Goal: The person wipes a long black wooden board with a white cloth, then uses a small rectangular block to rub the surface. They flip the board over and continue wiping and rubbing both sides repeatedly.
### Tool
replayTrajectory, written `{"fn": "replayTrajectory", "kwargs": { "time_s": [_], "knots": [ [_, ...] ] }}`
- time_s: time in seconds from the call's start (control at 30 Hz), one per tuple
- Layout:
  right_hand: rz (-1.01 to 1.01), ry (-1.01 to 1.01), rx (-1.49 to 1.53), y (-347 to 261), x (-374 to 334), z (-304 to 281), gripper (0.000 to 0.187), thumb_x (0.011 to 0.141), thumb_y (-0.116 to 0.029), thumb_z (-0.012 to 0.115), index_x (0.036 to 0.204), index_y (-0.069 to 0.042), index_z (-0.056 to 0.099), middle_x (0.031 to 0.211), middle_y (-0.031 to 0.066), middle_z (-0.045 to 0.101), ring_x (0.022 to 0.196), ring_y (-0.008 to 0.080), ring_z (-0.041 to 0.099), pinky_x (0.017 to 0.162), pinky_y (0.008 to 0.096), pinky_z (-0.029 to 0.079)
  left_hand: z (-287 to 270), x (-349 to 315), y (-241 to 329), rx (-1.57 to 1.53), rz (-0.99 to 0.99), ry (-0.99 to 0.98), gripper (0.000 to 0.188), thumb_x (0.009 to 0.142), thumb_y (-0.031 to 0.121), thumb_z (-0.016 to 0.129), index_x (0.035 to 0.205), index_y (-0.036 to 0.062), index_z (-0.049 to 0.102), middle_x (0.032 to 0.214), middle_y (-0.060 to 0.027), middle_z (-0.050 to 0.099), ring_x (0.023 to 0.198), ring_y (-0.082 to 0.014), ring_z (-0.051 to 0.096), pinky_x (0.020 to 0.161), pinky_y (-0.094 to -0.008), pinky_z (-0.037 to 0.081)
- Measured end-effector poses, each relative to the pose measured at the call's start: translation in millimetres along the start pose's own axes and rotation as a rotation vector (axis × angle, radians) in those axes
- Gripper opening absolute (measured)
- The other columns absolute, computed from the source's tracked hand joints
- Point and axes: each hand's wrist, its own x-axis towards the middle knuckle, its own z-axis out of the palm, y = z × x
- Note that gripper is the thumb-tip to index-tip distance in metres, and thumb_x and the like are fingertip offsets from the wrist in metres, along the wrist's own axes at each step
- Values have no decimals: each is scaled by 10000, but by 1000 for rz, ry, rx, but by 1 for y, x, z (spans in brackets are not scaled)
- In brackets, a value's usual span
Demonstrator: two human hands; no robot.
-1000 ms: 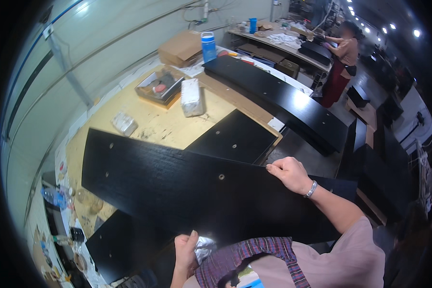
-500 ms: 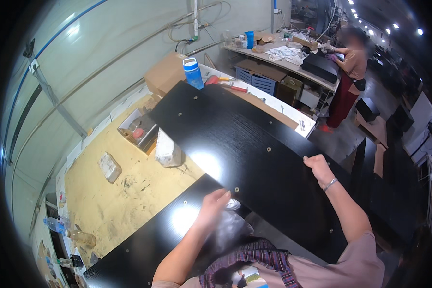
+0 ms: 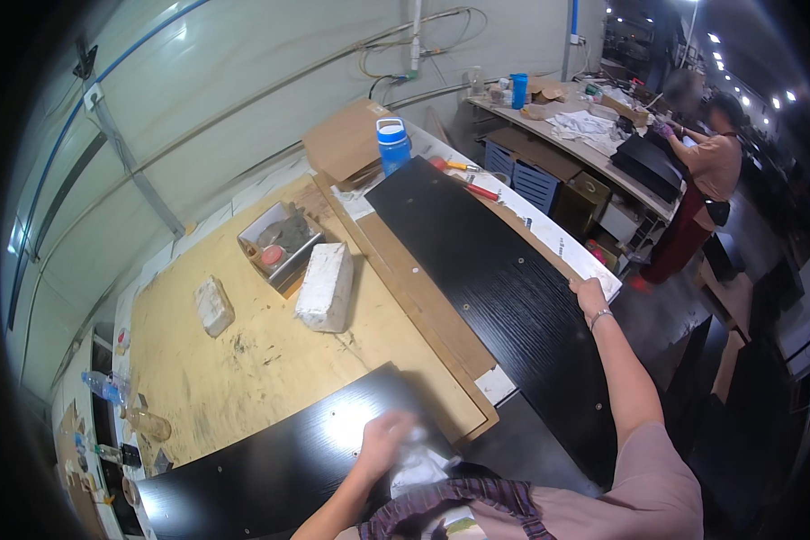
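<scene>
Left hand (image 3: 391,441) holds a bunched white cloth (image 3: 419,468); right hand (image 3: 590,297) grips a long, flat black board (image 3: 490,288).
Left, another shiny black board (image 3: 274,463) lies along the near edge of the flat yellow tabletop (image 3: 184,387). Blurry left fingers wrap the cloth. Right fingers hold the long board's edge, on the right side.

On the tabletop (image 3: 279,387) we find a left block (image 3: 214,308), a right block (image 3: 326,290) and, behind and between them, a box (image 3: 302,264); the front panel (image 3: 270,454) lies before these, the right panel (image 3: 495,292) to their right, a bottle (image 3: 393,151) behind its far end, a carton (image 3: 344,142) left of the bottle.
</scene>
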Motion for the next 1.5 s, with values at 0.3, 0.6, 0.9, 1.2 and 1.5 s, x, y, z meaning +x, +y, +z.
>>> {"fn": "replayTrajectory", "kwargs": {
  "time_s": [0.3, 0.6, 0.9, 1.2, 1.5],
  "knots": [
    [-153, 120, -575, -70, -38, -7, 354, 841, -258, 738, 1087, -5, 705, 1110, 196, 655, 1120, 400, 600, 950, 477, 481, 0, -9, -6, 120, 44, 39, 247, 947, 165, 698, 1103, -26, 717, 971, -107, 740, 697, -142, 685, 602, -283, 557],
    [-1447, 181, -559, -323, -252, -37, 433, 676, 50, 653, 1100, -40, 664, 1127, 115, 645, 1094, 340, 608, 1052, 486, 430, -3, -16, -18, 228, 132, 109, 253, 934, 176, 681, 1081, -25, 727, 915, -80, 730, 827, -126, 645, 762, -286, 517],
    [-2227, -794, -542, -354, -387, 6, 187, 721, -58, 673, 905, -30, 692, 950, 121, 670, 945, 341, 650, 966, 493, 462, 23, -106, -5, 318, 208, 49, 287, 875, 128, 701, 1123, -18, 709, 1034, -156, 731, 911, -263, 703, 837, -383, 559],
    [-2415, -1023, -336, -355, -439, 34, 119, 754, -137, 703, 799, -27, 694, 855, 134, 674, 846, 335, 665, 868, 463, 496, 46, -231, -3, 367, 195, 83, 337, 837, 53, 695, 1167, -12, 685, 1086, -161, 704, 897, -330, 693, 822, -423, 563],
    [-2132, -982, -409, -363, -441, 98, 217, 788, -216, 732, 694, -24, 695, 760, 147, 677, 747, 329, 680, 771, 433, 530, -296, -225, -27, -17, 328, 1117, 378, 1026, 282, 609, 1300, 21, 610, 1088, -47, 667, 994, -139, 627, 878, -289, 501]
  ]
}}
